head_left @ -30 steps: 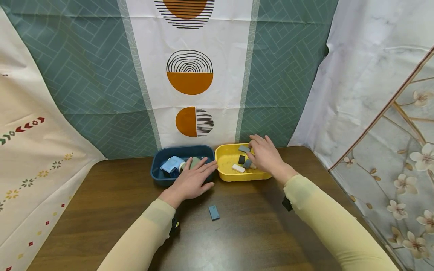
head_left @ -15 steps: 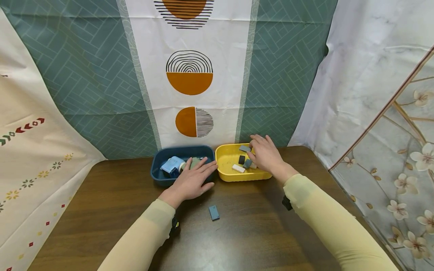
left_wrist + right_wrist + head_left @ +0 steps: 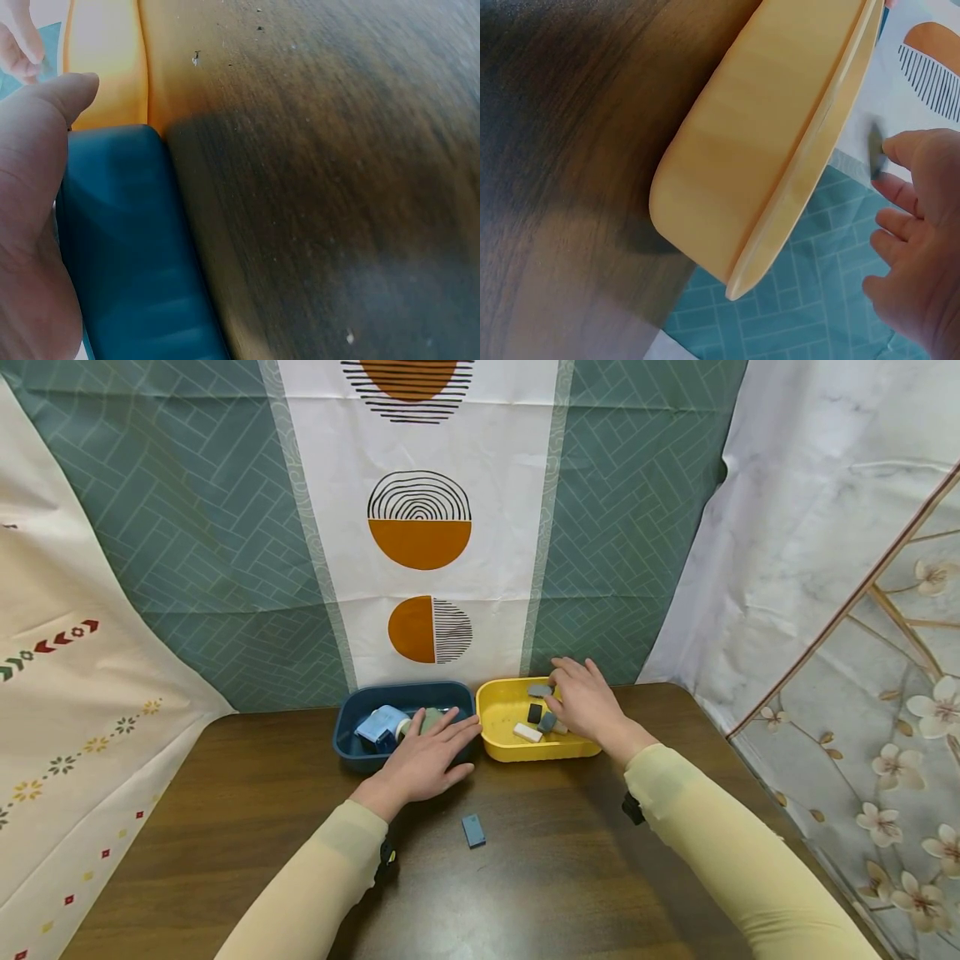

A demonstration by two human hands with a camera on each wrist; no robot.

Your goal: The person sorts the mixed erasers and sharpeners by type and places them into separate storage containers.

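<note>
My right hand is over the yellow tray. Its thumb and forefinger pinch a small flat grey piece, which looks blurred in the right wrist view. Below it in the tray lie a black block, a blue-grey block and a white block. My left hand lies over the front right of the dark blue tray, fingers extended and gripping nothing visible. It partly covers a green item in there. Whether it touches the rim is hard to tell.
A blue-grey rectangular block lies on the brown table in front of the trays. The blue tray also holds a light blue packet and a dark blue item. Patterned cloth hangs right behind both trays.
The grey piece in my right hand's fingers has turned slightly. Both hands stay in nearly the same place, and the blocks and trays have not moved.
</note>
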